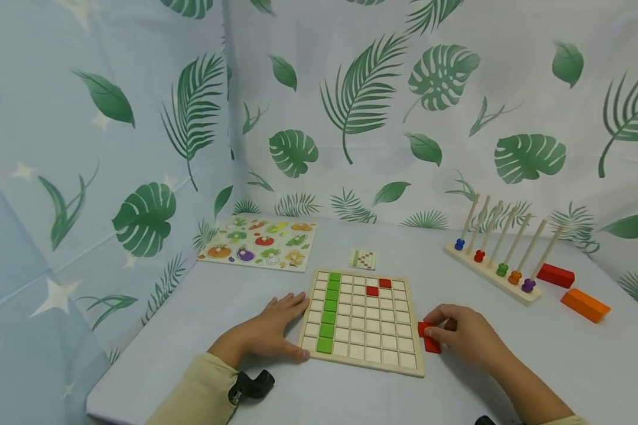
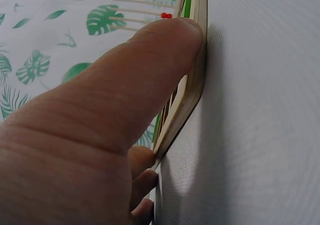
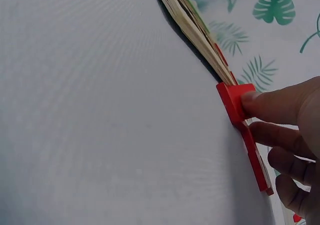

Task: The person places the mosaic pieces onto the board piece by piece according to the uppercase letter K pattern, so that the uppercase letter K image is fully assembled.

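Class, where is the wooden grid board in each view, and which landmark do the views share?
Head: board at lower centre, between left hand and right hand.
Left wrist: board edge-on, just right of centre, partly behind the left thumb.
Right wrist: board edge-on, slanting from the top edge down towards the red tiles.
Shared landmark: leaf-print backdrop.

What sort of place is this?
Perhaps a play or learning corner: there's a gridded wooden board, a vegetable puzzle and a peg rack, with leaf-printed cloth hanging behind.
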The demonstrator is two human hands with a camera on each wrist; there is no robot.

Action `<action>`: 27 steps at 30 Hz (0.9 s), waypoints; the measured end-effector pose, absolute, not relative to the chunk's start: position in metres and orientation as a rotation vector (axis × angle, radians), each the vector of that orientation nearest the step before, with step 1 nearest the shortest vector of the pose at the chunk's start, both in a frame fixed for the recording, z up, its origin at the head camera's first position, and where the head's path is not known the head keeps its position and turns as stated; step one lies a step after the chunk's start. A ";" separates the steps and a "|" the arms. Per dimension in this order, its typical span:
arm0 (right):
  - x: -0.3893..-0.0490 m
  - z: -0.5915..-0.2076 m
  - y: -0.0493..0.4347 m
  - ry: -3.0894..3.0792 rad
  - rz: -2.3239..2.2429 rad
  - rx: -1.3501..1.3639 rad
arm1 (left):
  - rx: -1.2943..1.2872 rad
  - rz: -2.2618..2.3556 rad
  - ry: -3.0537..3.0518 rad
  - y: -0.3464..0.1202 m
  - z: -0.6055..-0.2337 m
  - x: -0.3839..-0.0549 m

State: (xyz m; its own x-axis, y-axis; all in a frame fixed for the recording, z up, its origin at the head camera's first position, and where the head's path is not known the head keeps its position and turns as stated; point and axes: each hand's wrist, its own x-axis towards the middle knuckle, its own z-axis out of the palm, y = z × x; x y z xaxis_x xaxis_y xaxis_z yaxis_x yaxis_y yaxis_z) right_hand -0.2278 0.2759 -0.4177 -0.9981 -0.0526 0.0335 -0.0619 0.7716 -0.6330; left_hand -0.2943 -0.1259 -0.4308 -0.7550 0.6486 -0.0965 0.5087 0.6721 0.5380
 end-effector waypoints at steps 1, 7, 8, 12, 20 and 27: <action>-0.228 -0.418 0.276 -2.943 1.057 0.093 | 0.925 0.712 2.608 -0.126 -0.431 -0.294; -0.234 -0.414 0.280 -2.924 0.952 0.079 | 0.924 0.697 2.603 -0.125 -0.431 -0.294; -0.236 -0.413 0.280 -2.920 0.941 0.075 | 0.922 0.699 2.603 -0.125 -0.431 -0.294; -0.243 -0.411 0.277 -2.899 0.948 0.066 | 0.922 0.702 2.607 -0.126 -0.430 -0.294; -0.255 -0.407 0.256 -2.821 0.945 0.062 | 0.915 0.721 2.604 -0.126 -0.429 -0.293; -0.270 -0.401 0.227 -2.783 1.063 0.078 | 0.916 0.692 2.621 -0.126 -0.431 -0.294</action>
